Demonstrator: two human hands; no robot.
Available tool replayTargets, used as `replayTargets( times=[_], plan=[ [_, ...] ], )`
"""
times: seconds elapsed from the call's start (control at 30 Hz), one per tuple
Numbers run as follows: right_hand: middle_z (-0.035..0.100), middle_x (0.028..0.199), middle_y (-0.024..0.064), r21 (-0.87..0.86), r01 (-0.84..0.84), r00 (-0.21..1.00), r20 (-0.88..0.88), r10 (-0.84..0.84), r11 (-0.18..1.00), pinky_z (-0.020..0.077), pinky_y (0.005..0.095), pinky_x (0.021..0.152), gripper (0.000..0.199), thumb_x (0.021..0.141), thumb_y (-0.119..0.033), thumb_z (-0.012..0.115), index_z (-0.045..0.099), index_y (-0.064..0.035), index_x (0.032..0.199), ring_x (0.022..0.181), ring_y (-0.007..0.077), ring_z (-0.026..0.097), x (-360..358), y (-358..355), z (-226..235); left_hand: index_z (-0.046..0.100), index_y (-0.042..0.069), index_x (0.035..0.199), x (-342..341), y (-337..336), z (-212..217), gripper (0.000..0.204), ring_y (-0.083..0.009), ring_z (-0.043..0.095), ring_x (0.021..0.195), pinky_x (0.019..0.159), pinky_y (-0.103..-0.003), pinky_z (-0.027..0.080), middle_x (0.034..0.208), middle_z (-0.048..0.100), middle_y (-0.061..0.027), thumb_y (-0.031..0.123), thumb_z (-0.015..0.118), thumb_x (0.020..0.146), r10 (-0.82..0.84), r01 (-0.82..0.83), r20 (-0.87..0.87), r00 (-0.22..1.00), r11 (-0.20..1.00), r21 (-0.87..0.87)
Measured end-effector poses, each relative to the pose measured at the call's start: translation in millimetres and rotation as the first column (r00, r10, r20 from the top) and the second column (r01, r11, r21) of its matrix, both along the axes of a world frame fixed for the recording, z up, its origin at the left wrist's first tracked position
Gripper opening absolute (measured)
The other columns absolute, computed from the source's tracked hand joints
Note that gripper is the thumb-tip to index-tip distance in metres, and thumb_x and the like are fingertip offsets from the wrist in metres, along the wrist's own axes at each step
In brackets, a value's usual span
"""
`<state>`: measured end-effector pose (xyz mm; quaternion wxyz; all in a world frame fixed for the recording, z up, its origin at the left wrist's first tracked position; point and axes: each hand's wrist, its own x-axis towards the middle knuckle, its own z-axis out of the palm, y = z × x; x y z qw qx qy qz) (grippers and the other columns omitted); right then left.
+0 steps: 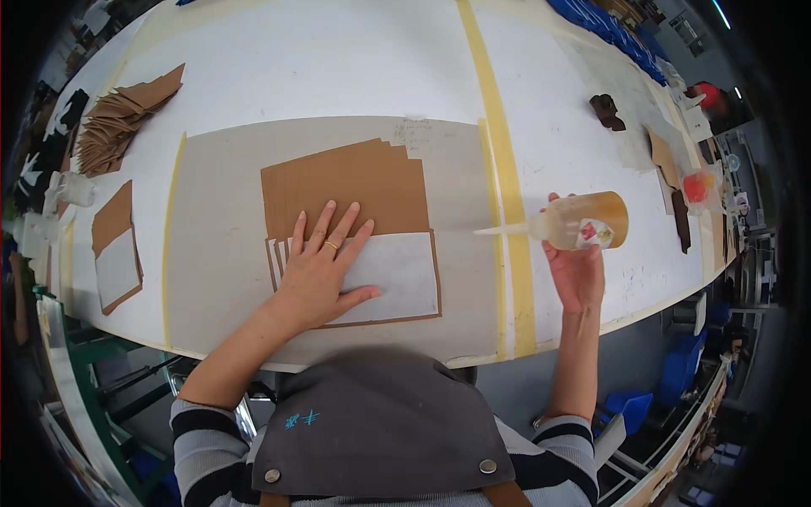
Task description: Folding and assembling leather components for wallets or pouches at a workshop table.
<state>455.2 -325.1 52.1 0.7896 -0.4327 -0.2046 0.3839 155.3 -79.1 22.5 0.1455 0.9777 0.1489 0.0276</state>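
Observation:
In front of me lies a fanned stack of brown sheets (346,190), with white panels (393,275) covering its near half. My left hand (325,266) rests flat on the stack, fingers spread, the thumb on the white panel. To the right of the stack, my right hand (574,262) grips a squeeze bottle (604,221) of amber liquid, tipped on its side. The bottle's long pale nozzle (503,230) points left toward the stack and stays apart from it. Its fingers are partly hidden behind the bottle.
A grey mat (220,253) lies under the stack, with yellow tape (498,127) along the right. At far left is a heap of folded brown pieces (127,118), with a brown-and-white stack (118,249) nearer. A dark brown scrap (606,111) and clear plastic bag (701,186) lie right.

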Motion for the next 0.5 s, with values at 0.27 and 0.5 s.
replayTargets(
  times=[0.27,0.5],
  plan=[
    [0.053,0.141,0.0131,-0.376,0.151,0.898,0.439,0.032,0.914,0.0485,0.0446,0.105,0.085,0.074,-0.034,0.089,0.047,-0.006,0.142,0.128,0.0299,0.056,-27.3,14.3,24.7,0.036,0.011,0.154,6.9,4.7,11.3,0.084,-0.0394,0.017,0.151,0.12,-0.06,0.01,0.163,0.026,-0.0147,0.051,0.069,0.087,-0.003,0.007,0.063,0.998,0.997,-0.07],
    [0.053,0.142,0.0136,-0.266,0.233,0.754,0.657,-0.001,0.935,0.0515,0.0383,0.1,0.074,0.074,-0.012,0.088,0.049,-0.0023,0.136,0.125,0.0233,0.057,-45.2,44.1,57.4,0.066,-0.001,0.12,40.4,2.5,34.2,0.044,-0.0302,0.062,0.113,0.101,-0.043,0.046,0.136,0.058,-0.0155,0.037,0.059,0.099,-0.05,0.108,0.138,0.989,0.884,-0.455]
  ],
)
